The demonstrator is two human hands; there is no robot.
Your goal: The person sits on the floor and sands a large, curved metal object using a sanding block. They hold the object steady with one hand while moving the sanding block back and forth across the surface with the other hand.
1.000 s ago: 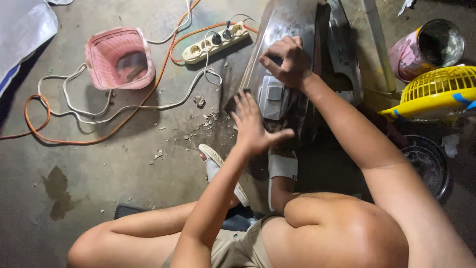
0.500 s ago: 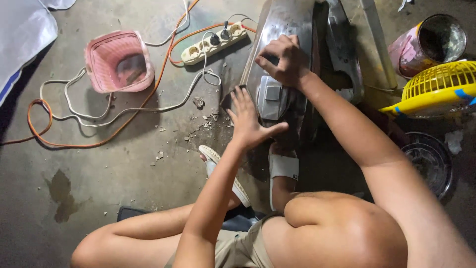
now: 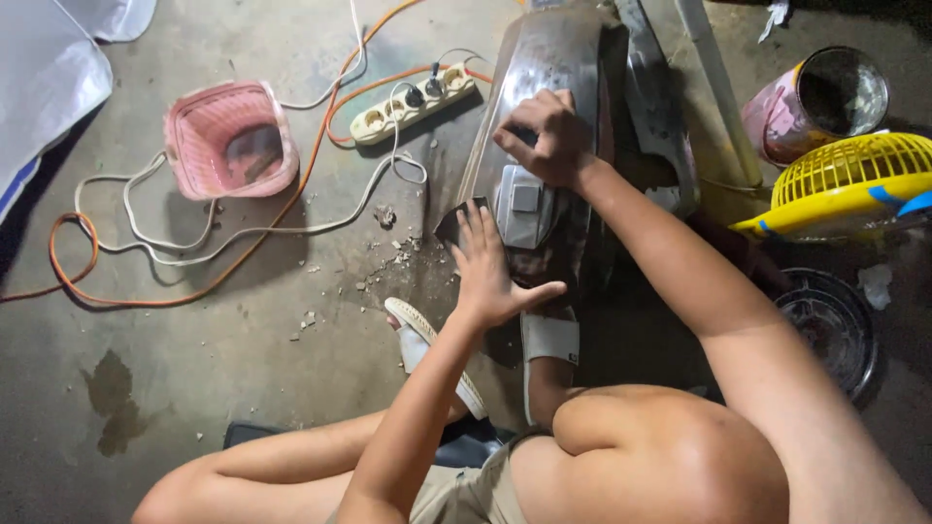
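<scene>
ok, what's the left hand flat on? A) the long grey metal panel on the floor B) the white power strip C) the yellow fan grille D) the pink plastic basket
A: the left hand lies open, palm down, on the edge of the long grey metal panel, over a small dark piece, while the right hand is curled on the panel further up.

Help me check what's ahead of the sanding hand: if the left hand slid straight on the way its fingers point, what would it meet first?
The left hand lies flat, fingers pointing up the grey curved panel. Its fingertips already touch a dark sanding pad; beyond that, probably the white cord and power strip, though depth is unclear.
</scene>
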